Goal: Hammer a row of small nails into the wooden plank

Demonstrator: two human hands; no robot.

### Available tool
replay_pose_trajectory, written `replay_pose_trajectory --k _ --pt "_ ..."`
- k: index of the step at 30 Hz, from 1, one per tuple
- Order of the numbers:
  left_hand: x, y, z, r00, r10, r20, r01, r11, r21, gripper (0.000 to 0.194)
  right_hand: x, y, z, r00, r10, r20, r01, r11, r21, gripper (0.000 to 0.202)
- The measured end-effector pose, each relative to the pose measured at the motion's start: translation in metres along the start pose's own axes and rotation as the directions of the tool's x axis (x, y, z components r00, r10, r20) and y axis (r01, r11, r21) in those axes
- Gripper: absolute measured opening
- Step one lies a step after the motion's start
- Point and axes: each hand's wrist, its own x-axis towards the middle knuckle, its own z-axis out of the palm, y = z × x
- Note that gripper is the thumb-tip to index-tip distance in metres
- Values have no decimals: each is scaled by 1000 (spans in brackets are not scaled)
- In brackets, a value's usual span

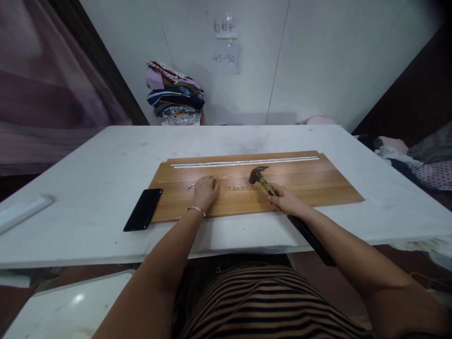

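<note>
My right hand (285, 199) grips a claw hammer (263, 181) partway along its handle. The rusty head is over the wooden board (303, 181), and the black end of the handle slants back past my wrist. A row of several small nails (238, 188) stands in the board, with the hammer head near its right end. My left hand (206, 192) lies on the board at the left of this row, fingers curled inward; what they hold, if anything, is hidden. Several loose nails (189, 187) lie just left of that hand.
Two white measuring strips (243, 162) run along the board's far side. A black phone (143, 209) overlaps the board's left edge. The board lies on a white-covered table (88, 188). Folded cloths (176, 94) are stacked behind the table, against the wall. A white object (24, 212) is at the far left.
</note>
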Motion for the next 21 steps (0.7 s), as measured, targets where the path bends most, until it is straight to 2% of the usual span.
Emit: replay_pose_trajectory --k 6,21 --pt "0 -2 3 1000 -12 -2 12 1000 4 23 -5 -9 3 1000 20 -1 -20 1000 9 43" --pt "0 -2 2 1000 -1 3 1 1000 -5 23 -3 -6 3 1000 4 4 -4 1000 15 46"
